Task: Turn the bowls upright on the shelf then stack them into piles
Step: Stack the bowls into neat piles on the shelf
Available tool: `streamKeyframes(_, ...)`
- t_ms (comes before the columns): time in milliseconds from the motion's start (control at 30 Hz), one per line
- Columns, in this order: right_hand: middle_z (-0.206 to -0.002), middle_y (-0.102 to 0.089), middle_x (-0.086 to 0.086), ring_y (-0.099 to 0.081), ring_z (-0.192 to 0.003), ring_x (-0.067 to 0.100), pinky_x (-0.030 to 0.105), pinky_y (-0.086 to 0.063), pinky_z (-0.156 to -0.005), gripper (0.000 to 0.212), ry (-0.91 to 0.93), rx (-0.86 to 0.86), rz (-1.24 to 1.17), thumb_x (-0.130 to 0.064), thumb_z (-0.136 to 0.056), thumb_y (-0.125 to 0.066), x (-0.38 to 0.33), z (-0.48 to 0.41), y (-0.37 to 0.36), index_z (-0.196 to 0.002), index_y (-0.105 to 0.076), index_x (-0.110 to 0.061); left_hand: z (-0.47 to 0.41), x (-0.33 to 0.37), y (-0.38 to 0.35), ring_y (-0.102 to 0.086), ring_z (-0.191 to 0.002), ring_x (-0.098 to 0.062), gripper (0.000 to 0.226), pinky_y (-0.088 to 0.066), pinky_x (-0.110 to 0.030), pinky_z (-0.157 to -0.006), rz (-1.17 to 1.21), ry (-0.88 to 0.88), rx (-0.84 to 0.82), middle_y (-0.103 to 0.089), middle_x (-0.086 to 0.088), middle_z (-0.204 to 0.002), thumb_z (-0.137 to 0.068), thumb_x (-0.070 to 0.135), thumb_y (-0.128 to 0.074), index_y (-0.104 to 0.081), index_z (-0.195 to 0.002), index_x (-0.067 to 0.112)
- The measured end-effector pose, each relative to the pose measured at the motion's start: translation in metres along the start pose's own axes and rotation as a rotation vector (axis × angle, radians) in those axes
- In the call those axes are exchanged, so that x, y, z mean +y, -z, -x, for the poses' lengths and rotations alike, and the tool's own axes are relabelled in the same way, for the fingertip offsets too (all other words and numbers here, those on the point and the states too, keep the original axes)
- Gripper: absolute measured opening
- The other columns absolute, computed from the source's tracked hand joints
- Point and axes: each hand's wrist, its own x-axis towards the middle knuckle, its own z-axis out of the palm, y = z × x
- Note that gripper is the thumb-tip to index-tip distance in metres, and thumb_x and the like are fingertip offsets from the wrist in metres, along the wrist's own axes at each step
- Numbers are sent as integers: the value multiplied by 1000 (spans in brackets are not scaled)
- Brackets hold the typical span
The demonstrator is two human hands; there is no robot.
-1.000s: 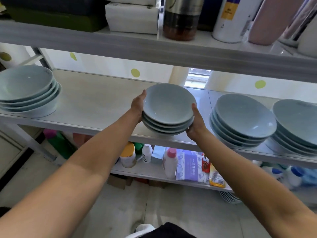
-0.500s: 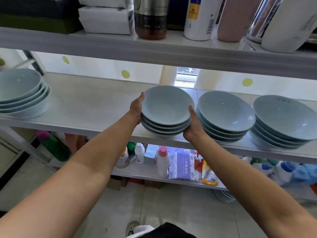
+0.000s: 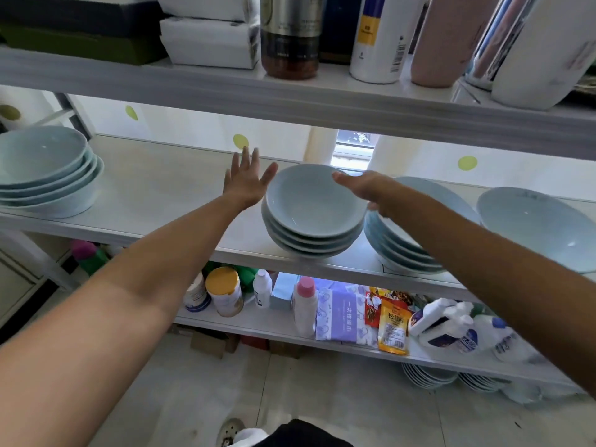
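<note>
Bowls, all upright, sit in four piles on the middle shelf (image 3: 180, 201); the middle pile (image 3: 311, 214) that I was gripping a moment ago now rests on the board between my hands; my left hand (image 3: 246, 183) has let go, fingers (image 3: 245, 159) spread wide just beside its rim; my right hand (image 3: 364, 187) is open too, flat past the far rim, over the neighbouring pile (image 3: 406, 243); I judge the stacking finished, nothing left to turn.
</note>
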Motion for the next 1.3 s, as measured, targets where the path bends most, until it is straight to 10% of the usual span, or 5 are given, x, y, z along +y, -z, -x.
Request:
streamKeyframes(200,-159,13,13,12,-147,27,39,2,-120,99,347,138,601,-67,-85,-40,-14,-30,-29,-151,4,-7,-11,-68,65,15,-148,-19,70,5,-42,-120,-405,-186,46,15,1,-160,-93,63,-13,7,-151,29)
streamKeyframes(767,-159,10,12,9,-148,25,37,0,-121,100,477,-121,271,-60,-87,-46,-248,-33,-365,-150,7,-3,-24,-450,248,9,-147,-32,81,-1,-50,-120,-427,246,29,11,-12,-160,-91,64,-16,6,-152,14)
streamKeyframes(1000,-159,-11,8,-16,-146,26,40,-18,-116,90,206,-307,-338,-55,-90,-48,-312,-33,-423,-152,-2,-9,-25,-490,234,2,-148,-34,77,-6,-47,-121,187,401,72,10,-18,-159,-98,50,-28,14,-150,11)
streamKeyframes(1300,-128,-43,12,-49,-116,38,58,-51,-89,63,154,-282,-676,-26,-62,-58,-313,-56,-481,-118,-33,-41,-25,-487,229,-45,-124,-34,55,-46,-52,-97,860,477,90,-41,-10,-143,-96,34,-28,-17,-150,31)
